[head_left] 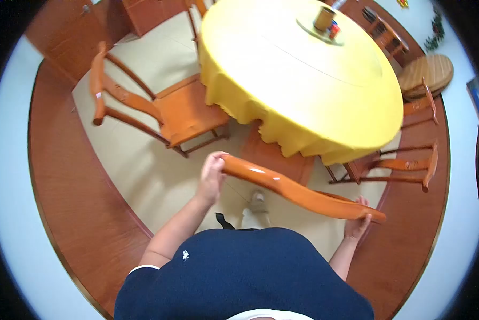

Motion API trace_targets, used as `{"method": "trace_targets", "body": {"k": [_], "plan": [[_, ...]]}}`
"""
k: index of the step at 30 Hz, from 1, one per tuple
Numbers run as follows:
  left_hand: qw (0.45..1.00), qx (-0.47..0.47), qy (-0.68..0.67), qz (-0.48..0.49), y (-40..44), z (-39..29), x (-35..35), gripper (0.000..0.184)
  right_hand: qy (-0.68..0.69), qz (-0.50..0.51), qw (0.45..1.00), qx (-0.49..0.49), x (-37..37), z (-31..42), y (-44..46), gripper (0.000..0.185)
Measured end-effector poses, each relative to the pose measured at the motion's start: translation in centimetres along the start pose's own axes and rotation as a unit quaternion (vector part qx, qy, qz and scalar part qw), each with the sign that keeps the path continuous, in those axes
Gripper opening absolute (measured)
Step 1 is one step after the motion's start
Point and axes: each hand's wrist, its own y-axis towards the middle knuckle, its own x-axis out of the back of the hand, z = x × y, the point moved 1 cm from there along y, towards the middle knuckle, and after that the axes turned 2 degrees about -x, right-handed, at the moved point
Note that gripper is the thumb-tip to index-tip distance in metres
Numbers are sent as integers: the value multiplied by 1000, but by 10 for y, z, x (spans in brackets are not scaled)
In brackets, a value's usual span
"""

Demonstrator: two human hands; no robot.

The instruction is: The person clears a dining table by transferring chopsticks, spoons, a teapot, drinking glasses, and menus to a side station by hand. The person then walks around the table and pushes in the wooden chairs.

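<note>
Right in front of me is a wooden chair, its curved top rail slanting down from left to right. My left hand is closed around the rail's left end. At the other end, my right hand grips the rail, with the thumb in front and fingertips showing behind. Beyond the rail, the chair's seat reaches partly under the hanging edge of the yellow tablecloth. The chair's legs are mostly hidden.
Another wooden chair stands left of the table, with one more chair to the right. On the table, a round tray carries a brown container and a small red item. Round wooden boards lean by the right wall.
</note>
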Motion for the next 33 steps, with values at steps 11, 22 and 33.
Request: {"method": "trace_targets", "body": {"k": [11, 22, 33], "plan": [[984, 82, 69, -141, -164, -128, 296, 20, -77, -92, 888, -443, -184, -279, -159, 19], [985, -41, -13, -170, -98, -217, 413, 19, -371, 293, 881, -13, -518, -357, -154, 68], [985, -11, 67, -159, 105, -338, 491, 20, -166, 278, 910, 261, -703, -377, -149, 62]]}}
